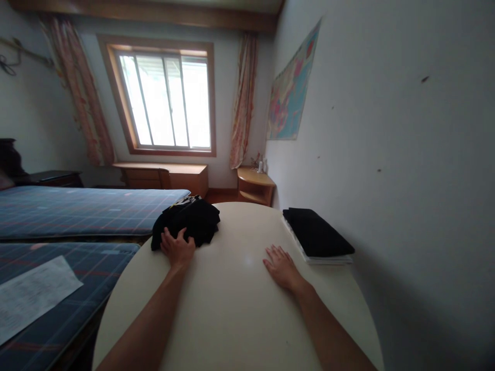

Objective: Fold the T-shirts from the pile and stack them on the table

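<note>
My left hand [179, 251] rests against the near side of a crumpled heap of black clothes [197, 219] at the table's far left. Its fingers are spread and slightly bent on the fabric, not closed round it. White and yellow markings show at the top of the heap. Palm down on the bare surface of the round cream table [235, 309] lies my right hand [283, 268], fingers stretched out. To the right of it is a flat, folded black cloth [319, 232] on top of thin white layers, which my right hand does not touch.
A white wall [406, 206] runs close along the right. To the left are mattresses with blue plaid covers [96, 206], and a printed paper sheet [36, 293] lies on the nearer one. Beyond the table stand a low wooden desk [189, 175] and a corner shelf [255, 178].
</note>
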### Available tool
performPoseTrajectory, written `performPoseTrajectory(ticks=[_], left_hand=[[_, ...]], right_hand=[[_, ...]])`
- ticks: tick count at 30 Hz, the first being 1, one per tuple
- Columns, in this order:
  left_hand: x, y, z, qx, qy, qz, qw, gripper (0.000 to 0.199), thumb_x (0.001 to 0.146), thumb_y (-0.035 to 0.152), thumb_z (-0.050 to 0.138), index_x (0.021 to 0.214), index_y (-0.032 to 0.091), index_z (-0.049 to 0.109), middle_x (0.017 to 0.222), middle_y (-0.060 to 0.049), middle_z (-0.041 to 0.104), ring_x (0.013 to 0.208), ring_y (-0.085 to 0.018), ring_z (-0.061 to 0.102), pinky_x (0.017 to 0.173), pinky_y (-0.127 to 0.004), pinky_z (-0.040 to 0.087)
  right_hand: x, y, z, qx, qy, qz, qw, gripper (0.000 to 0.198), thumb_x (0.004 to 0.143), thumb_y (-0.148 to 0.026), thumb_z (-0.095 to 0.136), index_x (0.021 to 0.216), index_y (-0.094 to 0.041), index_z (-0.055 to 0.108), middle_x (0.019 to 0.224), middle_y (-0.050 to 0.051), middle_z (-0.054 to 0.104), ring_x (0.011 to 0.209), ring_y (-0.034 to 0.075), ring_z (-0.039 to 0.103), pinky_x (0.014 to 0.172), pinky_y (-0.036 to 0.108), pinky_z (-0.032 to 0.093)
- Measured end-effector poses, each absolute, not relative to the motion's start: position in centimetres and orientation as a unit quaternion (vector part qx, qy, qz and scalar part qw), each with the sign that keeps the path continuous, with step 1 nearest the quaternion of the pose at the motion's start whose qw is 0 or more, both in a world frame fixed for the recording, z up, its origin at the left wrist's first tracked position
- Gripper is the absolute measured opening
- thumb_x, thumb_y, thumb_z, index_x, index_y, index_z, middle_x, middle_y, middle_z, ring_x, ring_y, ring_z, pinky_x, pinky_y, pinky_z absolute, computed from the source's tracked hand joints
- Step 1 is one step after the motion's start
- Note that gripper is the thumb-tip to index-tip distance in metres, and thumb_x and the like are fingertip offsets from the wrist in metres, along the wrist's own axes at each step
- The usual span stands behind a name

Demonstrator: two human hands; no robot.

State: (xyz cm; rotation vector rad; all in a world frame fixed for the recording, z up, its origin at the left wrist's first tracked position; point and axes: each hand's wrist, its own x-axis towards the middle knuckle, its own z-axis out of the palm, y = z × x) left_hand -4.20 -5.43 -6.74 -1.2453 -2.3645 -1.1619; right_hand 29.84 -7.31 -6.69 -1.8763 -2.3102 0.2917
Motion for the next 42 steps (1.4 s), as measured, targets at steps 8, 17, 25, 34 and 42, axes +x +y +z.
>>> performPoseTrajectory(ticks=[8, 17, 25, 34, 42], left_hand=[[-7.5, -5.1, -6.7, -0.402, -0.803, -0.430, 0.095, 0.039, 0.085, 0.020, 0.049, 0.120, 0.015, 0.066, 0.121, -0.016, 0.064, 0.121, -0.034, 0.051, 0.105, -0.050, 0.036], [-1.7, -6.8, -4.1, -0.574, -0.586, -0.570, 0.038, 0.034, 0.085, 0.012, 0.038, 0.095, 0.018, 0.071, 0.106, -0.007, 0.065, 0.102, -0.021, 0.061, 0.098, -0.033, 0.047], [7.9, -12.7, -3.4, -0.852, -0.373, -0.357, -0.085, 0.034, 0.098, 0.027, 0.039, 0.121, 0.027, 0.064, 0.116, -0.005, 0.066, 0.104, -0.018, 0.062, 0.093, -0.031, 0.050], [6.5, -11.4, -5.7, -0.767, -0.595, -0.239, -0.014, 0.041, 0.093, 0.037, 0.050, 0.127, 0.017, 0.061, 0.128, -0.017, 0.062, 0.118, -0.035, 0.055, 0.097, -0.050, 0.045], [9.7, -16.1, -1.9, -0.835, -0.467, -0.213, -0.200, 0.042, 0.097, 0.048, 0.041, 0.120, 0.023, 0.066, 0.097, -0.008, 0.074, 0.088, -0.025, 0.069, 0.080, -0.034, 0.051]], right_hand=[[30.1, -7.6, -6.5, -0.617, -0.777, 0.108, 0.065, 0.063, 0.097, -0.047, 0.032, 0.151, -0.016, 0.035, 0.160, 0.011, 0.023, 0.149, 0.029, 0.016, 0.119, 0.046, 0.012], [30.7, -7.5, -6.2, -0.597, -0.789, 0.121, 0.074, 0.061, 0.096, -0.045, 0.037, 0.148, -0.015, 0.040, 0.159, 0.012, 0.028, 0.148, 0.029, 0.018, 0.119, 0.046, 0.015], [30.5, -8.7, -4.6, -0.496, -0.831, 0.164, 0.189, 0.076, 0.085, -0.048, 0.058, 0.152, -0.023, 0.031, 0.152, 0.010, 0.041, 0.139, 0.027, 0.037, 0.118, 0.051, 0.019], [29.1, -9.3, -4.4, -0.459, -0.853, 0.187, 0.163, 0.058, 0.074, -0.055, 0.072, 0.122, -0.022, 0.066, 0.144, 0.014, 0.050, 0.138, 0.033, 0.038, 0.114, 0.046, 0.028], [30.4, -8.8, -3.4, -0.520, -0.812, 0.164, 0.208, 0.021, 0.077, -0.025, 0.056, 0.093, -0.021, 0.069, 0.096, 0.006, 0.072, 0.093, 0.022, 0.065, 0.086, 0.031, 0.047]])
